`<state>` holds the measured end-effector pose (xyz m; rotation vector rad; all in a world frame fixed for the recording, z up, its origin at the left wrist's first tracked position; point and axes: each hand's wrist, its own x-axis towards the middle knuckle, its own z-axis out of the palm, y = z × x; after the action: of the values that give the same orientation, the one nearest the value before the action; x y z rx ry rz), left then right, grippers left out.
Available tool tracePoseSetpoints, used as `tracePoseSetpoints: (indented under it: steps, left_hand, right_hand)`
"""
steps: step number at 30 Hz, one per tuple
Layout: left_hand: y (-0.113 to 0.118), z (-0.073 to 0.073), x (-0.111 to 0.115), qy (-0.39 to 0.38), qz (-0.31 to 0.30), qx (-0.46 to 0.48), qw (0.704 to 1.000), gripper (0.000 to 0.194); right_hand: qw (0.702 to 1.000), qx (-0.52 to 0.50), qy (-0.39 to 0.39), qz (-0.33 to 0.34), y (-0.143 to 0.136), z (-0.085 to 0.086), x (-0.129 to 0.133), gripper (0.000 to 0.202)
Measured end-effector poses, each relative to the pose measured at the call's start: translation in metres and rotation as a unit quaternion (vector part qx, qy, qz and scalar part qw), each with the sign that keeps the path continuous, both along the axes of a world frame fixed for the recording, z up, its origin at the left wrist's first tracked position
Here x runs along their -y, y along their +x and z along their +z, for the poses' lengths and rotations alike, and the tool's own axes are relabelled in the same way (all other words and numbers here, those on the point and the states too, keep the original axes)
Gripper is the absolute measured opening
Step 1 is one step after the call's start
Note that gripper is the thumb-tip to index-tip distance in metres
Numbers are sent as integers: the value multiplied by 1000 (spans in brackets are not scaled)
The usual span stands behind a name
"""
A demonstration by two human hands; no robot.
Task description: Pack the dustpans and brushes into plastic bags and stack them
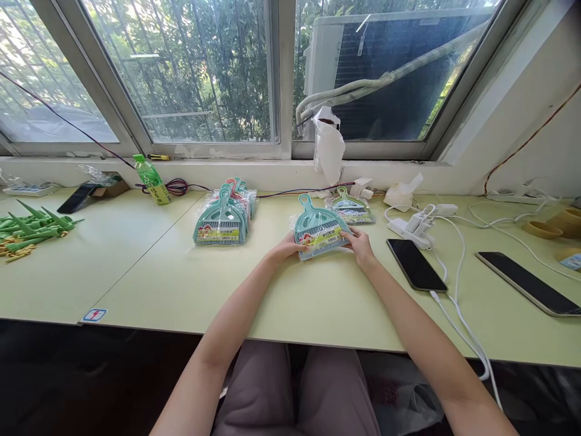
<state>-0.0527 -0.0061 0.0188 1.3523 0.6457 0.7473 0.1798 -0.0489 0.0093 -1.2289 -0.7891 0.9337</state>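
Observation:
Between my two hands is a small teal dustpan and brush set point(318, 229) in a clear plastic wrapper, tilted slightly over the table. My left hand point(287, 247) grips its lower left edge, and my right hand point(358, 243) grips its lower right edge. Just behind it lies a green wrapped dustpan set point(350, 206), partly hidden. To the left stands a row of wrapped dustpan sets point(221, 219), teal in front with a red one among those behind.
Right of my hands are a white power strip point(409, 232), a black phone point(416, 265), white cables and a tablet-like device point(529, 283). A green bottle point(153, 180) leans near the windowsill. Green pointed items point(34, 229) lie far left. The table's front edge point(318, 345) is above my lap.

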Motion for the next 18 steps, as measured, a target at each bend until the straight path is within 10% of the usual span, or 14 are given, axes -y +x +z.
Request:
tracePoseSetpoints:
  steps: [4, 11, 18]
  left_hand:
    - [2, 2, 2, 33, -1, 13, 999, 52]
    - [13, -1, 6, -14, 123, 30, 992, 128]
    - [15, 14, 26, 199, 102, 20, 974, 79]
  right_hand:
    - [1000, -6, -2, -4, 4, 2, -1, 35]
    - [997, -42, 18, -65, 6, 4, 0, 30]
    - [991, -99, 40, -85, 6, -3, -2, 28]
